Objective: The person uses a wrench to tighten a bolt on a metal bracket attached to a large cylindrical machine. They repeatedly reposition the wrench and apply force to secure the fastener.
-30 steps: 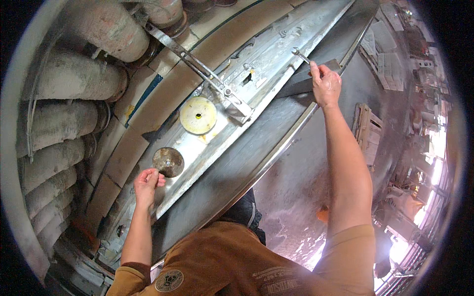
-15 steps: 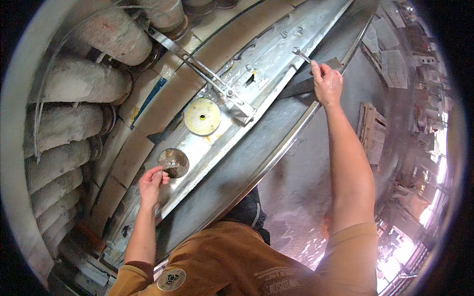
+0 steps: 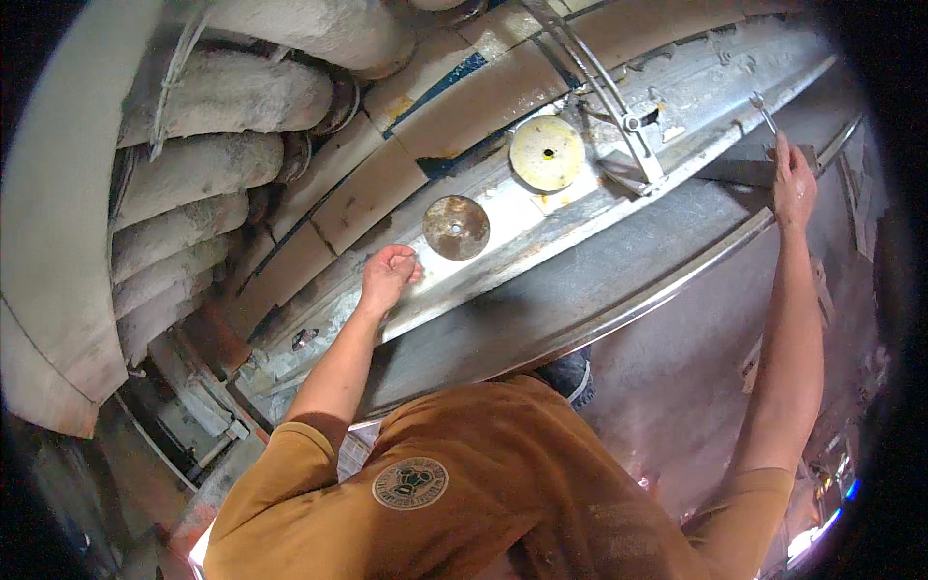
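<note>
My right hand [image 3: 794,188], on the far right, is closed round a metal wrench [image 3: 767,114] whose open jaw points up and left. Beyond the ledge's edge, my left hand [image 3: 390,277] is held with its fingers curled and pinched; what they hold, if anything, is too small to make out. Beside its fingertips, a brown-stained metal disc [image 3: 456,228] with a pale spot at its middle lies on the whitish metal ledge [image 3: 512,228]. A yellowish round disc [image 3: 548,155] with a dark centre hole lies farther up the ledge.
A metal bracket with a long bar [image 3: 623,121] stands across the ledge to the right of the discs. Brownish tile-like slabs [image 3: 372,193] run behind it, and several thick dusty rolls [image 3: 232,92] fill the left. A dark metal sheet [image 3: 541,290] slopes nearer me.
The view has swung left, so the ledge and both discs sit farther right and higher. My left hand has come away from the stained disc's edge. My right hand keeps the wrench.
</note>
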Demonstrator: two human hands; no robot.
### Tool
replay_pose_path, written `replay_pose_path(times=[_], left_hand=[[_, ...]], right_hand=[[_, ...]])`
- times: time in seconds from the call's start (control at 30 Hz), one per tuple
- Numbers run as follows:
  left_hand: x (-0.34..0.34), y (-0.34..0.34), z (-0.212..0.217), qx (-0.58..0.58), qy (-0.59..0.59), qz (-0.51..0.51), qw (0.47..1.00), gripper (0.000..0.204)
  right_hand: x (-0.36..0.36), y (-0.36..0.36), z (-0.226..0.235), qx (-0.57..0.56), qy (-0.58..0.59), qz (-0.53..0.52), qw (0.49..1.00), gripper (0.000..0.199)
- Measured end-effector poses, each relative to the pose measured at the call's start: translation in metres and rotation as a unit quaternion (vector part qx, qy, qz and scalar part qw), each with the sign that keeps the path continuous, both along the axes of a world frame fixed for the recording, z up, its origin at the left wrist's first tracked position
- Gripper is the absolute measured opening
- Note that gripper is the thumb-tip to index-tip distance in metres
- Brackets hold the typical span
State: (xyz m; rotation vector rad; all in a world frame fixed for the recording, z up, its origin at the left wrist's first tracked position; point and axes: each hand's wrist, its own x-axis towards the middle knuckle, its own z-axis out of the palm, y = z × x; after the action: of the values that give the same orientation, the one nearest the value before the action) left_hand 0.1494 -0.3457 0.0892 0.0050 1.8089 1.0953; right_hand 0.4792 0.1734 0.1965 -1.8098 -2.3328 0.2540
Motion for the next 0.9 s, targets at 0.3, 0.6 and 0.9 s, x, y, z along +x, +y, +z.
replay_pose_path(times=[0.3, 0.6, 0.9], left_hand=[[-0.021, -0.044, -0.019, -0.08, 0.061, -0.01, 0.995, 0.005], [-0.012, -0.06, -0.012, -0.109, 0.044, -0.033, 0.992, 0.005], [-0.017, -0.072, -0.012, -0.131, 0.019, 0.006, 0.991, 0.008]], right_hand=[[-0.002, 0.001, -0.004, -0.007, -0.008, -0.007, 1.0, 0.058], [-0.009, -0.005, 0.002, -0.023, 0.002, -0.02, 1.0, 0.057], [-0.007, -0.004, 0.001, -0.026, -0.008, -0.023, 0.999, 0.056]])
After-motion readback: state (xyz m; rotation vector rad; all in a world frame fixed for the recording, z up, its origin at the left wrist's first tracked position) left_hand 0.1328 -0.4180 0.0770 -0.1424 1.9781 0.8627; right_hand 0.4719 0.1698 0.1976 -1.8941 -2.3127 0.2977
